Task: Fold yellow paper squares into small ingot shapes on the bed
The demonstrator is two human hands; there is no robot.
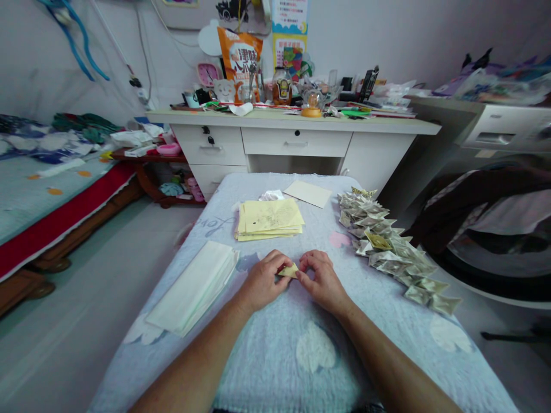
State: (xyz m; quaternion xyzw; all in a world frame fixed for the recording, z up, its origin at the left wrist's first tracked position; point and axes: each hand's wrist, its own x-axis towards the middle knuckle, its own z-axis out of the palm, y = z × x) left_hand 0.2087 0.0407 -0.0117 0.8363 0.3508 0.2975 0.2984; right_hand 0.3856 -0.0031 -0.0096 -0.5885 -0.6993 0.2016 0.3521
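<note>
Between my two hands is a small folded piece of yellow paper [289,271], near the middle of the cloth-covered table [275,350]. My left hand [267,278] is closed on its left side, thumb below and fingers above. On its right end, my right hand [319,280] pinches with thumb and forefinger. Just beyond my hands lies a stack of yellow paper sheets [271,218], the top one marked with faint print. Left of my left hand rests a thick sheaf of pale folded paper [193,287]. Many folded paper pieces [383,238] stand in rows on the right.
A cream card [307,194] and a crumpled white tissue [272,195] lie at the table's far end. Behind stands a white desk [297,140] crowded with jars and a snack bag [241,63]. A washing machine [495,132] is at right, a bed [55,195] at left.
</note>
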